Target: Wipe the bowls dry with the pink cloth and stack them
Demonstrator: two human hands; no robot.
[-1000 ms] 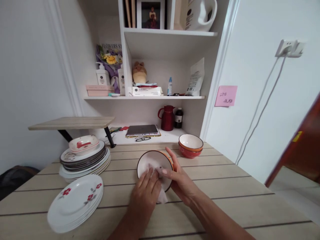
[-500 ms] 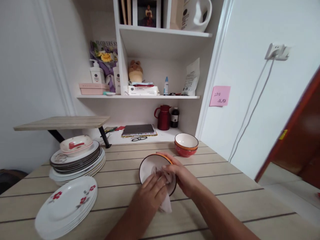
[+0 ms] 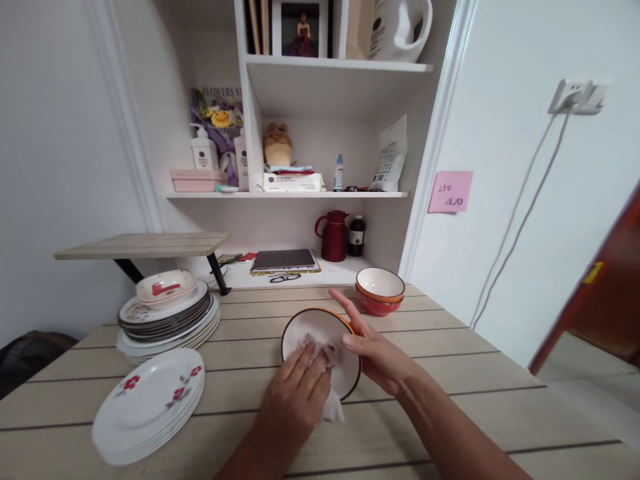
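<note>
An orange-rimmed bowl [image 3: 313, 328], white inside, is tilted toward me above the wooden table [image 3: 450, 373]. My right hand [image 3: 375, 350] grips its right rim, thumb inside and index finger stretched up along the edge. My left hand [image 3: 297, 393] presses a crumpled white tissue [image 3: 330, 407] against the inside of the bowl, fingers curled over it. Part of the tissue hangs below the bowl's lower edge.
Two stacked orange bowls [image 3: 380, 291] stand behind to the right. A pile of white red-flowered plates [image 3: 150, 403] lies front left; a taller stack of mixed plates [image 3: 170, 320] topped by a small dish sits behind it. Shelves with a red jug [image 3: 334, 235] and bottles are at the back.
My left hand and the tissue have shifted slightly lower and rightward inside the bowl. The right index finger has stretched out along the rim. The camera view has swung slightly.
</note>
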